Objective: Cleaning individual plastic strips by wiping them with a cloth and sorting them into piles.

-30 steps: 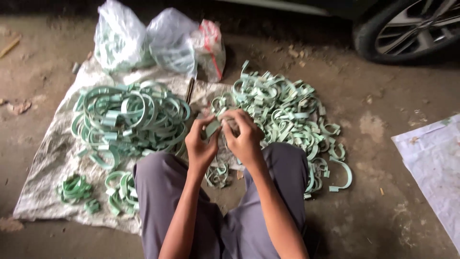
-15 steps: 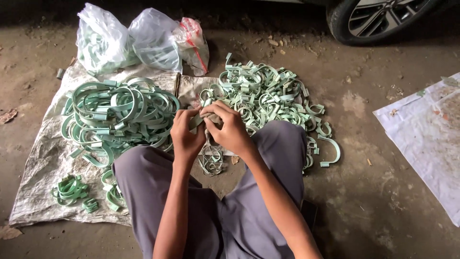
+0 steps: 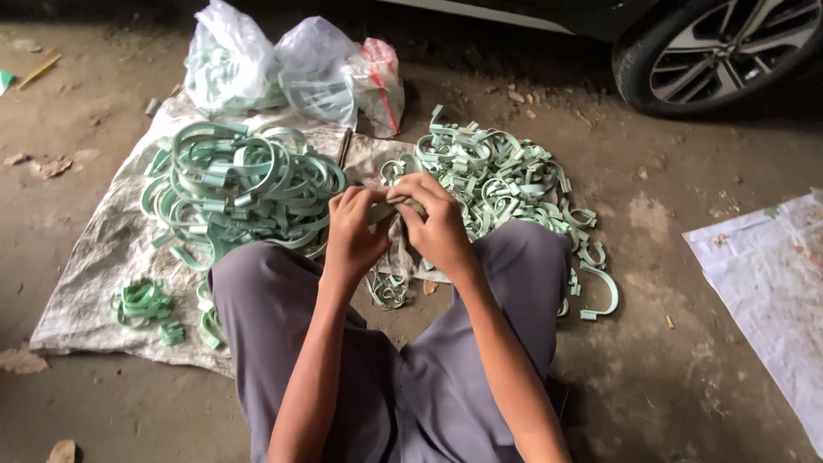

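Left hand (image 3: 356, 236): grip clenched on one end of a pale green curved plastic strip (image 3: 387, 208), held above the knees.
Right hand (image 3: 437, 223): grip clenched on the other end.
Risk 1: strip may slip or snap back if bent too hard; fingers sit close together.
Risk 2: loose pile of small green clips (image 3: 501, 184) lies partly off the sack; pcs can scatter into dirt.
Floor: bare dusty concrete floor (image 3: 686, 360); worn white woven sack (image 3: 94, 266) carries the heap of large green hoops (image 3: 236, 184).
Surroundings: clear plastic bags (image 3: 283, 73) behind; car wheel (image 3: 729, 51) nearby, outdoors or garage.
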